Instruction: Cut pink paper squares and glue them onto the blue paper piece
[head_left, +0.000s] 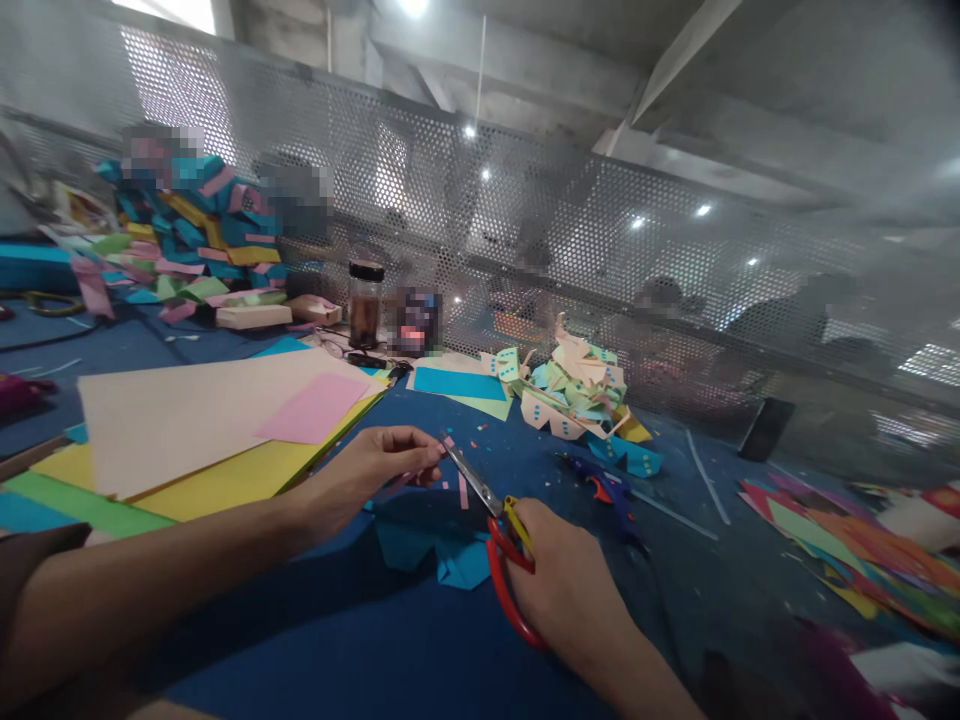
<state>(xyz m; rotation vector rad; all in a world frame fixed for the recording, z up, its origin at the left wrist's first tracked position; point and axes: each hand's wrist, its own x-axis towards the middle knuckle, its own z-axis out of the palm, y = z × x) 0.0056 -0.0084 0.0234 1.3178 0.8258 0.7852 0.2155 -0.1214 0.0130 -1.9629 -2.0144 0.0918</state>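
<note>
My right hand point(570, 575) is closed around the red and yellow handles of a pair of scissors point(480, 484), whose blades point up and to the left. Their tips meet a small pink paper strip point(448, 441) pinched between the thumb and finger of my left hand point(386, 462). Whether the blades are fully closed is hard to see. Below the hands a folded blue paper piece point(463, 563) lies on the blue table point(315, 640). Tiny pink and blue paper scraps are scattered just past the blade tips.
Paper sheets point(187, 410) are stacked at left, with a heap of folded paper point(217, 225) behind them. Ahead stand a lidded jar point(365, 315) and a pile of folded paper pieces point(577, 385). A blue glue gun point(613, 500), glue sticks point(707, 477) and coloured paper point(855, 550) lie at right.
</note>
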